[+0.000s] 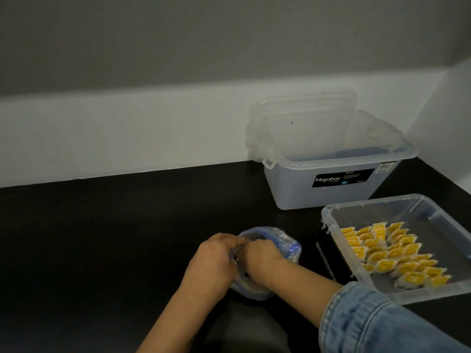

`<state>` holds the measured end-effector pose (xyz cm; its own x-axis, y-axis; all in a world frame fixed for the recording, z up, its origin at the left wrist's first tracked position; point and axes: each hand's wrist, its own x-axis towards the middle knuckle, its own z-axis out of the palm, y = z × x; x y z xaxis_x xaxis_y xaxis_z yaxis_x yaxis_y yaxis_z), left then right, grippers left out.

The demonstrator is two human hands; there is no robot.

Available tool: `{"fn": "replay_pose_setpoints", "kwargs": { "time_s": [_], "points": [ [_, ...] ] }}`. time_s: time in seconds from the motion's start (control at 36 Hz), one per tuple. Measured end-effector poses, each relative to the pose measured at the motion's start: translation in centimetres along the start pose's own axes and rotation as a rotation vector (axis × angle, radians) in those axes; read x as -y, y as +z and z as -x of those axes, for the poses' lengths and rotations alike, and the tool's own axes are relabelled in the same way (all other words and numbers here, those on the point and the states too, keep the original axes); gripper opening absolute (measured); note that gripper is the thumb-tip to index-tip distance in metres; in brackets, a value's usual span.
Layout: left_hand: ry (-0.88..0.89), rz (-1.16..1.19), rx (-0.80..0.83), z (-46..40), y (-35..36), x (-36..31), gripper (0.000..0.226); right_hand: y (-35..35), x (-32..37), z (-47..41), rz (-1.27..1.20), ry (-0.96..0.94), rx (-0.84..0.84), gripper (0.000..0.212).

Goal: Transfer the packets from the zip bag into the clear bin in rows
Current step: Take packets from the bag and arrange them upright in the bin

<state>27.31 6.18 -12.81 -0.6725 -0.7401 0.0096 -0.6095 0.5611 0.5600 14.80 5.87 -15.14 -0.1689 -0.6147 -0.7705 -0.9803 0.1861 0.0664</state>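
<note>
Both hands, left hand (214, 258) and right hand (257, 253), pinch the zip bag (285, 247) mouth; crumpled film may snag packets (392, 253), scattering rows.

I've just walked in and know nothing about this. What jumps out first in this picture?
The yellow packets stand out, laid in slanting rows in a shallow clear bin at the right of the black table. Near the middle, both hands work at a crumpled zip bag. Behind the bin stands a taller box labelled Megabox, open.
</note>
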Motion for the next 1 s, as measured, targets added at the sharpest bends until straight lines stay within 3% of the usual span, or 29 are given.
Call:
{"fn": "replay_pose_setpoints", "kwargs": {
  "time_s": [0.08,0.33,0.53,0.58,0.67,0.72,0.78,0.89,0.94,1.0],
  "points": [
    [0.006,0.014,0.014,0.0,-0.2,-0.2,0.043,-0.6,0.1,0.0,-0.134,0.058,0.047,0.072],
    [0.004,-0.002,0.030,-0.1,-0.5,-0.5,0.043,-0.8,-0.3,0.0,-0.095,0.008,0.015,0.060],
    [-0.023,-0.009,0.030,0.2,-0.7,-0.6,0.044,-1.4,-0.7,1.4,-0.100,0.120,-0.027,0.060],
    [-0.031,-0.017,0.031,0.2,-0.8,-0.7,0.044,-1.1,-1.4,2.7,-0.138,0.099,-0.109,0.050],
    [-0.102,-0.017,0.064,-0.1,-1.4,-1.1,0.049,0.5,-3.3,5.0,-0.212,-0.106,-0.574,0.022],
    [-0.177,-0.017,0.127,-0.4,-1.9,-1.5,0.051,1.1,-4.3,6.7,-0.359,-0.196,-0.715,0.015],
    [-0.186,-0.006,0.114,-0.2,-2.2,-1.7,0.049,1.1,-4.9,7.5,-0.617,-0.230,-0.735,0.018],
    [-0.090,-0.006,-0.044,0.6,-2.1,-1.7,0.051,1.2,-5.5,8.8,-1.290,-0.319,-0.669,0.020],
    [-0.059,0.118,-0.104,0.6,-2.3,-2.1,0.053,1.3,-5.5,9.3,-1.605,-0.352,-0.596,0.021],
    [-0.068,0.317,-0.063,0.6,-2.5,-3.2,0.057,1.3,-5.3,9.6,-1.822,-0.375,-0.552,0.019]
  ]
}}
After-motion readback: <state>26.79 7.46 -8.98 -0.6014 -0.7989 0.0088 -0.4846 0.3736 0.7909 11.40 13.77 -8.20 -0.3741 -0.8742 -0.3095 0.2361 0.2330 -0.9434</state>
